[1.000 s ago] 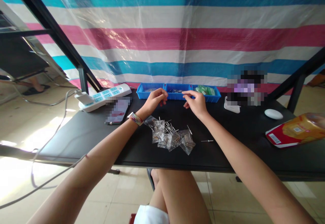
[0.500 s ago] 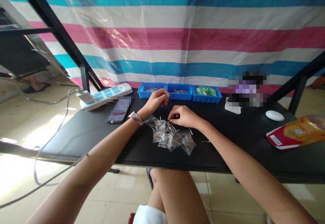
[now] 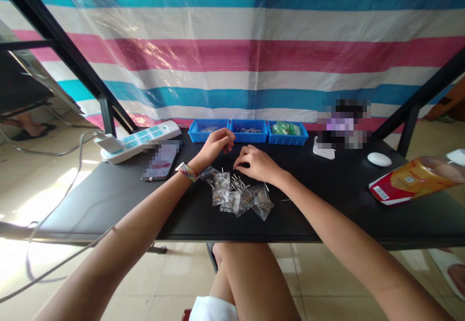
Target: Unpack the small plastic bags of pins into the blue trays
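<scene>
My left hand (image 3: 218,145), with a woven bracelet on its wrist, hovers in front of the blue trays. Its fingers curl inward, and what they may hold is hidden. To its right, my right hand (image 3: 256,162) has thumb and forefinger brought together above a heap of loose metal pins (image 3: 238,183). Anything in that pinch is too small to make out. Small clear plastic bags (image 3: 230,202) with brownish metal pieces inside lie around the near side of the heap. One thin metal pin (image 3: 286,200) rests apart, by my right forearm.
Behind my hands stand a blue tray (image 3: 194,136), a second tray (image 3: 249,138) with metal pins, and a third tray (image 3: 288,140) with green packets. A power strip (image 3: 145,139) and phone (image 3: 163,161) lie left; a white oval object (image 3: 379,159) and bottle (image 3: 410,180) lie right.
The whole view has shifted a little, so the table's things appear farther left. Both hands keep nearly the same place over the table, with the right fingers slightly changed in pose.
</scene>
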{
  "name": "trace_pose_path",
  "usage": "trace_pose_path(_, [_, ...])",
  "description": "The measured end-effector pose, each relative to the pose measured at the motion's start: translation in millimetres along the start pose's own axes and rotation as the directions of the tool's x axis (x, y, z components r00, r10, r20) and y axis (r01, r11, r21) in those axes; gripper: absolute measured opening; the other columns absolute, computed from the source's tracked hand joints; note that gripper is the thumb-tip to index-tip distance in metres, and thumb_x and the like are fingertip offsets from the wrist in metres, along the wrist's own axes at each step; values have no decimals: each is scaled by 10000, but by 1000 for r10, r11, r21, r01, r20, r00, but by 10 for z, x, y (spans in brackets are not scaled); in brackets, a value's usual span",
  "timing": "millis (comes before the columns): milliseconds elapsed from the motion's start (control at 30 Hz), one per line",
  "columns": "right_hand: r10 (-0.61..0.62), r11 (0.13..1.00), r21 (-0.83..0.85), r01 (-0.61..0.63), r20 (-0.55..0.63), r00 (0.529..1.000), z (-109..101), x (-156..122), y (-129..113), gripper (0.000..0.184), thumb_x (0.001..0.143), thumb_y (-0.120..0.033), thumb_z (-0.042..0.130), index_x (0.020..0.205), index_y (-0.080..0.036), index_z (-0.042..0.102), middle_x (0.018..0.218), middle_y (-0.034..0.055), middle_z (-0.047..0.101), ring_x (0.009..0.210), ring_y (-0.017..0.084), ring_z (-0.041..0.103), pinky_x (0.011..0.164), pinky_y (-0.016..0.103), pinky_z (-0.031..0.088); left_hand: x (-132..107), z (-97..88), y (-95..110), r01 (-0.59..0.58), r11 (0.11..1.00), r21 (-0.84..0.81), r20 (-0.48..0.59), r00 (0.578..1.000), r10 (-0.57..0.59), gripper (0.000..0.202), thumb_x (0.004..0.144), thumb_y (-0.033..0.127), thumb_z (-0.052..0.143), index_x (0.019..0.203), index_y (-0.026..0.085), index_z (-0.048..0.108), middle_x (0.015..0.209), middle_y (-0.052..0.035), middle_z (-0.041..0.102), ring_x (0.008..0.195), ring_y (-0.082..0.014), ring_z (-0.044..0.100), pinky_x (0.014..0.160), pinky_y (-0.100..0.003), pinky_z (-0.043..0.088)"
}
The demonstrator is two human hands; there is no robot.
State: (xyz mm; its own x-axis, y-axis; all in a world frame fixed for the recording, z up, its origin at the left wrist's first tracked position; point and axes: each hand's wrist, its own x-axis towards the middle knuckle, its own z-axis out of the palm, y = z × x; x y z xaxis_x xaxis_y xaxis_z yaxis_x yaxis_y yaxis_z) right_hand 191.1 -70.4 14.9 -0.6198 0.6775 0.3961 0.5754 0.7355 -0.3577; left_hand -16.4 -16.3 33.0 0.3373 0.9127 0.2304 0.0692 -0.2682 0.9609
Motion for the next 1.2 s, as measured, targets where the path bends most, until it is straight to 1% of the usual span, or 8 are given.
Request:
trace_pose_path(167, [109, 994, 30, -106, -100, 989, -58, -6, -8, 148, 876, -56, 666, 890, -201, 688, 905, 27, 651, 765, 156, 604, 719, 284, 469, 5, -13, -1, 3, 1000, 10, 7, 1000, -3, 216, 807, 374, 699, 869, 174, 647, 709, -10, 643, 606, -128, 623, 528, -211, 456])
trace_pose_path(267, [220, 945, 288, -153, -218, 951, -59, 34, 27, 131, 830, -95, 684, 831, -213, 626, 798, -1, 651, 685, 146, 619, 676, 275, 497, 11, -17, -6, 14, 1000, 27, 45, 999, -16, 246, 805, 392, 698, 893, 165, 669, 737, -18, 663, 619, -130, 637, 536, -212, 461])
trace_pose_path(367, [395, 732, 660, -167, -213, 893, -28, 92, 94, 120, 837, -254, 737, 830, -214, 624, 771, 6, 703, 699, 174, 717, 666, 285, 571, 13, -6, 0, 38, 998, 52, 132, 990, -45, 292, 814, 438, 686, 872, 152, 698, 772, -38, 686, 643, -139, 656, 556, -223, 482])
trace_pose_path(467, [501, 541, 822, -179, -144, 853, -10, 126, 164, 283, 781, -417, 822, 866, -202, 659, 809, 31, 750, 692, 194, 758, 585, 276, 596, 6, 12, 18, 53, 995, 79, 174, 983, -66, 339, 840, 487, 677, 827, 149, 699, 741, -40, 679, 639, -140, 650, 564, -228, 485])
trace_pose_path(567, [551, 515, 834, -199, -145, 822, -13, 127, 203, 385, 703, -486, 891, 864, -193, 699, 779, 15, 731, 625, 167, 729, 488, 234, 569, -5, 18, 25, 58, 993, 105, 176, 981, -76, 348, 839, 497, 709, 814, 150, 696, 732, -38, 678, 632, -134, 642, 560, -224, 475])
trace_pose_path(700, [582, 504, 838, -209, -152, 799, -11, 112, 210, 356, 714, -468, 884, 861, -194, 710, 748, -6, 697, 578, 139, 695, 451, 212, 561, -8, 14, -9, 43, 989, 139, 155, 986, -65, 372, 853, 518, 727, 801, 152, 684, 695, -28, 662, 611, -125, 621, 561, -222, 474])
trace_pose_path(967, [620, 318, 928, -196, -47, 783, -21, 106, 234, 322, 710, -382, 890, 869, -191, 686, 768, -9, 697, 636, 133, 698, 565, 252, 637, -2, 36, -18, -37, 992, 122, 99, 995, 25, 407, 796, 524, 842, 875, 154, 694, 770, -20, 676, 649, -121, 631, 573, -214, 478])
trace_pose_path(1200, [618, 368, 919, -137, -132, 775, -71, 112, 201, 334, 648, -303, 897, 908, -198, 714, 837, -25, 686, 684, 117, 679, 613, 247, 624, 4, 16, 12, 72, 993, 98, 123, 989, -84, 464, 877, 601, 717, 768, 152, 669, 655, -35, 640, 575, -130, 609, 522, -227, 459])
